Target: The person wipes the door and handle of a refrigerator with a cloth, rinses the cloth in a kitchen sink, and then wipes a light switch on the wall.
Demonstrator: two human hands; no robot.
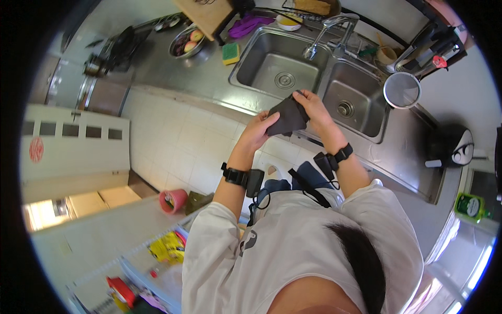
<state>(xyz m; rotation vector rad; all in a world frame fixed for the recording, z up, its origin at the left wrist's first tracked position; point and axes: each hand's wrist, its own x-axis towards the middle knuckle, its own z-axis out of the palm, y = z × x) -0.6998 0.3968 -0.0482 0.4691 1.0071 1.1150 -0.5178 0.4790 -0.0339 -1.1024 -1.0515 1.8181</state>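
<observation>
A folded dark grey cloth (288,117) is held between both hands, in front of the sink's near edge. My left hand (261,127) grips its left side, with the thumb lying over the top. On its upper right corner, the thumb and fingers of my right hand (310,104) are closed. Just beyond lies the large stainless steel sink basin (270,64), with a smaller basin (355,96) to its right. The chrome faucet (310,51) hangs over the large basin. What the fingers do beneath the cloth is hidden.
On the steel counter (157,76) left of the sink are a green and yellow sponge (230,53), a metal bowl of fruit (187,43) and a purple cloth (248,26). A round mesh strainer (402,90) overhangs the right side. A pink bin (173,201) stands on the floor.
</observation>
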